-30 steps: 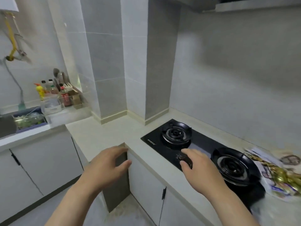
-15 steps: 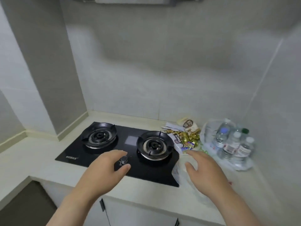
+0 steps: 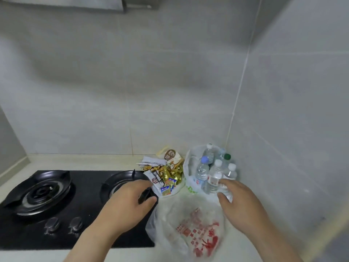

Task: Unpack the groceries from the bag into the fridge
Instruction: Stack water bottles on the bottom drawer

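A crumpled clear plastic bag with red print (image 3: 196,233) lies on the pale stone counter (image 3: 94,161) at about 5 o'clock in the view, between the two hands. At 12 o'clock from it, a pile of small snack packets in gold, white and blue wrappers (image 3: 166,174) lies touching the right edge of the black glass two-burner gas hob (image 3: 47,195). At 1 o'clock from the printed bag, in the corner of the grey tiled walls (image 3: 170,91), a second clear plastic bag (image 3: 189,165) holds a cluster of upright clear water bottles with white, blue and green caps (image 3: 203,171). The left hand (image 3: 128,203) hovers over the hob's right burner (image 3: 120,178), fingers loosely bent and thumb apart, holding nothing. The right hand (image 3: 241,207) is at the 6 o'clock foot of the bottles, forefinger and thumb parted in a curve beside the nearest bottle. Whether they grip it I cannot tell.
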`<state>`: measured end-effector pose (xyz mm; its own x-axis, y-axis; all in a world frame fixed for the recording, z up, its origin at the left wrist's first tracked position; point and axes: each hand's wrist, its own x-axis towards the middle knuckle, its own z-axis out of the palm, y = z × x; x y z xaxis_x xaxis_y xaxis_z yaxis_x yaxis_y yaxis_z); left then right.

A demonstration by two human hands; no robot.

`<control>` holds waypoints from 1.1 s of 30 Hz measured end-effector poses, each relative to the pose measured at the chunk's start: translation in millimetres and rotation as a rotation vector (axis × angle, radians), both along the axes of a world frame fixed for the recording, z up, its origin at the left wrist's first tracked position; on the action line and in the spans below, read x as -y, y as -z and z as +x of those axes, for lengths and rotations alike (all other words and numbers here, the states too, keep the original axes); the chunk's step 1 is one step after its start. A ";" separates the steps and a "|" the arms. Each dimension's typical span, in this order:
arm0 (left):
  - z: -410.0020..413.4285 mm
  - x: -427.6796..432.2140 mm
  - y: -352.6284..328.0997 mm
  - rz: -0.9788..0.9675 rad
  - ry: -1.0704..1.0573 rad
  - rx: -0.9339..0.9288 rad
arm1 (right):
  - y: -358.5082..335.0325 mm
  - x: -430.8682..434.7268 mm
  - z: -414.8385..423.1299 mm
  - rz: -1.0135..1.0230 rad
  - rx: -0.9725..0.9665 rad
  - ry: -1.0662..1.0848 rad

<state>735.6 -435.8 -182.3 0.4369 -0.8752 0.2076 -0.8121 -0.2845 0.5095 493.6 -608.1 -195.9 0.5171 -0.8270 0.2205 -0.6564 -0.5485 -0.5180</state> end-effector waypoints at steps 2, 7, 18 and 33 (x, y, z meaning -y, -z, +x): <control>-8.4 27.1 4.7 -0.003 0.024 0.002 | 0.4 18.8 -10.3 0.007 -0.016 0.021; -27.7 83.9 11.9 -0.001 0.104 -0.025 | 1.9 60.4 -28.6 0.003 0.011 0.059; -10.8 175.2 16.2 0.065 0.184 -0.053 | 8.0 132.9 -10.6 0.040 -0.039 0.070; 66.5 319.5 49.5 0.077 0.262 -0.262 | 1.9 255.7 77.9 0.121 -0.084 0.160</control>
